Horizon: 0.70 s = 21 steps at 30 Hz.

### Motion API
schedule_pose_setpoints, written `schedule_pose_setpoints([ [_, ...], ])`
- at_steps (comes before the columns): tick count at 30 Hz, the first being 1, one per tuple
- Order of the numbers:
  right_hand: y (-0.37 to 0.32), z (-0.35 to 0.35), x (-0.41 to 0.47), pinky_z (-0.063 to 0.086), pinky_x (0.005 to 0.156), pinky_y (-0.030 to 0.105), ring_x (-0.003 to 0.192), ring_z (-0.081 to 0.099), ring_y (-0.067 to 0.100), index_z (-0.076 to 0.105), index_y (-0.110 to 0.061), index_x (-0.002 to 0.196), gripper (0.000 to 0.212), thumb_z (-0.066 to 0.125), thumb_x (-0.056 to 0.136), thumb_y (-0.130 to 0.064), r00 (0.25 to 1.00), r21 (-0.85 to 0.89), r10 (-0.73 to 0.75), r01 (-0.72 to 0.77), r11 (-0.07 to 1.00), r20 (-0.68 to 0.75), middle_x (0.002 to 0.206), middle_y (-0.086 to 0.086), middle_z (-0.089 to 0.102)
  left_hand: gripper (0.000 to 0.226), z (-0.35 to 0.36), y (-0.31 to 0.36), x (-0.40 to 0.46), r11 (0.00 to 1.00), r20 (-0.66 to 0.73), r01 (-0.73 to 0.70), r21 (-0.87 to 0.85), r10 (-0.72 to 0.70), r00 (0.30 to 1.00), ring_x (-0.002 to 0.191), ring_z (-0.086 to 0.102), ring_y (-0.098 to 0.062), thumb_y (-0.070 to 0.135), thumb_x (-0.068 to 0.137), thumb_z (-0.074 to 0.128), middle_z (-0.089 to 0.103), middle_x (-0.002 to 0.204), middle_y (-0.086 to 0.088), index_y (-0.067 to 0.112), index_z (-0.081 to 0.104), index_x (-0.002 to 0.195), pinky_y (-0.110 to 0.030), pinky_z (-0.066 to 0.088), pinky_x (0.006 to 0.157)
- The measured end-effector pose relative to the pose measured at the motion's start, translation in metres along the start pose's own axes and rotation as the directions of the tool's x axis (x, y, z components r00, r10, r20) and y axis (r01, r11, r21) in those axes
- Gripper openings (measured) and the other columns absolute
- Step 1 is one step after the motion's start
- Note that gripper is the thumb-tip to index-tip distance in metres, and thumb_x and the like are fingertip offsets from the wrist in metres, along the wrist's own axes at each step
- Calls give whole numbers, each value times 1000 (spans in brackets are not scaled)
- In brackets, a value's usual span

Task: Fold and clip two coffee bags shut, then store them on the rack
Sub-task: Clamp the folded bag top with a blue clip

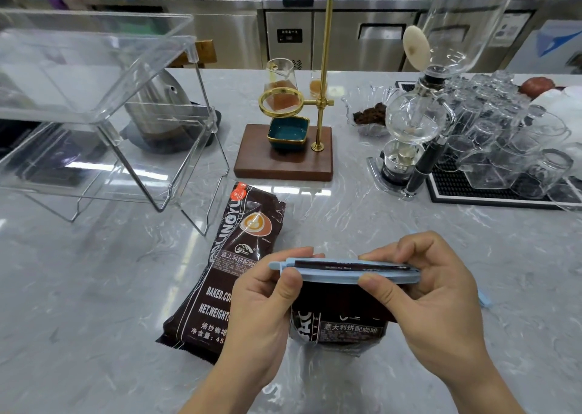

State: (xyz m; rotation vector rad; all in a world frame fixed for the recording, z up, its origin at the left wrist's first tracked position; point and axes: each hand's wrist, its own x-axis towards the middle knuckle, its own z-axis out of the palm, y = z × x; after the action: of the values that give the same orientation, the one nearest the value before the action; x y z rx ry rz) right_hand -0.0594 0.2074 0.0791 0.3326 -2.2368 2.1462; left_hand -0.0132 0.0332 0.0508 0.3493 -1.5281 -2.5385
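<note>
The dark brown foil coffee bag (220,275) lying flat on the grey marbled counter (94,287) reads "BAKED" and "NET.WEIGHT", long axis running away from the viewer. Just right of it, both the left hand (264,313) and right hand (431,303) pinch a pale blue plastic clip (346,272) lying crosswise on a second dark brown bag (340,325), standing upright

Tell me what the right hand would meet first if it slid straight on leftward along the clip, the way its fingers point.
Likely the left hand, which pinches the far end of the same blue clip that the right hand holds. Beyond it lies the second coffee bag, though depth is unclear.
</note>
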Motion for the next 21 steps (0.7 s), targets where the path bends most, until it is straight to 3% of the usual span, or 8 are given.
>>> schedule_pose_setpoints([
  [7, 1, -1, 0, 62, 70, 40, 82, 75, 22, 57, -31, 79, 29, 80, 63, -24, 1000, 0, 1, -1, 1000, 12, 91, 8, 77, 50, 3, 1, 0, 999, -26, -16, 34, 16, 1000, 87, 75, -17, 62, 59, 86, 80, 92, -9, 22, 81, 89, -24, 58, 78],
  [15, 2, -4, -2, 62, 67, 42, 80, 74, 20, 58, -33, 79, 30, 80, 65, -17, 999, 1, 7, -7, 1000, 39, 90, 6, 77, 51, 1, 0, 0, 1000, -10, -2, 22, 3, 1000, 84, 76, -17, 61, 53, 90, 81, 88, -9, 21, 82, 84, -25, 60, 76],
  [21, 3, -4, -1, 60, 70, 24, 80, 74, 17, 59, -33, 79, 31, 80, 65, -15, 999, 29, -7, 5, 1000, 54, 89, 4, 77, 49, 0, 2, 1, 999, 14, 36, -20, -36, 999, 82, 76, -17, 57, 52, 92, 81, 87, -10, 20, 81, 83, -25, 61, 74],
])
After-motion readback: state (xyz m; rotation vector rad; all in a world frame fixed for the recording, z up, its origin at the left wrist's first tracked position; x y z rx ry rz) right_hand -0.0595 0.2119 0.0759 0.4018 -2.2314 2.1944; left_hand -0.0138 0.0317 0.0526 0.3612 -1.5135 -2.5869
